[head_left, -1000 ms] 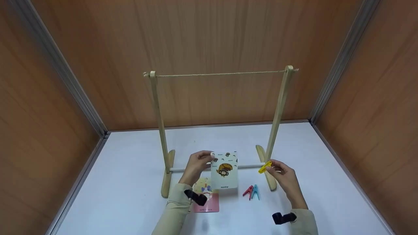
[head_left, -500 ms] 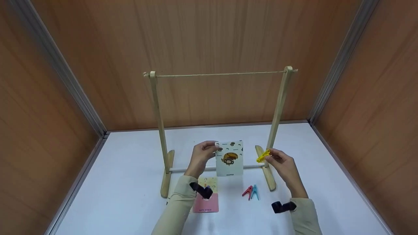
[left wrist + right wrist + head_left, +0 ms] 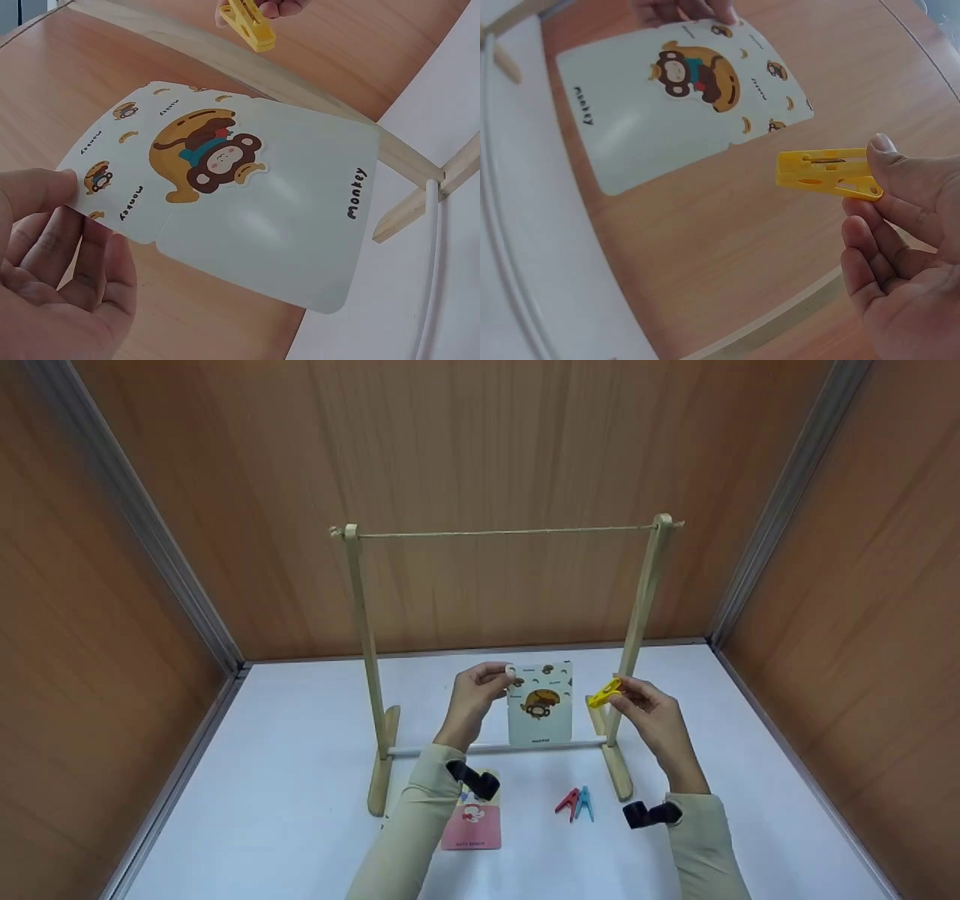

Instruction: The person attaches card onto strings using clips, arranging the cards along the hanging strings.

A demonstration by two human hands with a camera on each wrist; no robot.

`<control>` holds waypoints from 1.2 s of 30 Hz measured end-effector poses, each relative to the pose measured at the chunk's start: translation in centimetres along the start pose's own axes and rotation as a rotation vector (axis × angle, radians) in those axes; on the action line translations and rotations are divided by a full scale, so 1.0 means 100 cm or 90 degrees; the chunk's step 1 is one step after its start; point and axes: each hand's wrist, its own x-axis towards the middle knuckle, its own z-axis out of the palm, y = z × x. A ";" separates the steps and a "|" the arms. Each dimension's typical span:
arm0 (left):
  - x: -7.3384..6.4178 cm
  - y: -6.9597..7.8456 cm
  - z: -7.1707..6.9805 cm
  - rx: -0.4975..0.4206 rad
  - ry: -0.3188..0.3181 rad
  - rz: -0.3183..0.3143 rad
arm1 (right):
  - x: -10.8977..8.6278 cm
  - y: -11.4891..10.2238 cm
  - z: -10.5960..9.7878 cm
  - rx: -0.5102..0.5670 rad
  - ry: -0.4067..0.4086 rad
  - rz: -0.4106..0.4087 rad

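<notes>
A pale mint card with a monkey-and-banana picture and the word "monkey" hangs upright from my left hand, pinched at its upper left corner between thumb and fingers. In the left wrist view the card spreads out past the fingertips. My right hand pinches a yellow clothespin by its handle end, to the right of the card. The clothespin points toward the card in the right wrist view, its tip apart from it. Both are below the string.
A wooden frame with two posts holds the string and has a white lower bar. On the white table lie a pink-and-yellow card, partly behind the left sleeve, and a red clothespin beside a blue clothespin.
Both hands have risen and moved toward the frame. The card has shifted up and right with the left hand; the yellow clothespin has gone up with the right hand.
</notes>
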 end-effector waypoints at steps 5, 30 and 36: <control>0.002 0.008 0.004 0.007 -0.004 0.007 | 0.006 -0.010 -0.003 -0.011 0.011 -0.017; 0.019 0.052 0.020 -0.011 -0.001 0.025 | 0.032 -0.061 -0.010 -0.027 0.016 -0.046; 0.023 0.063 0.024 -0.014 -0.004 0.035 | 0.036 -0.073 -0.015 -0.017 0.021 -0.070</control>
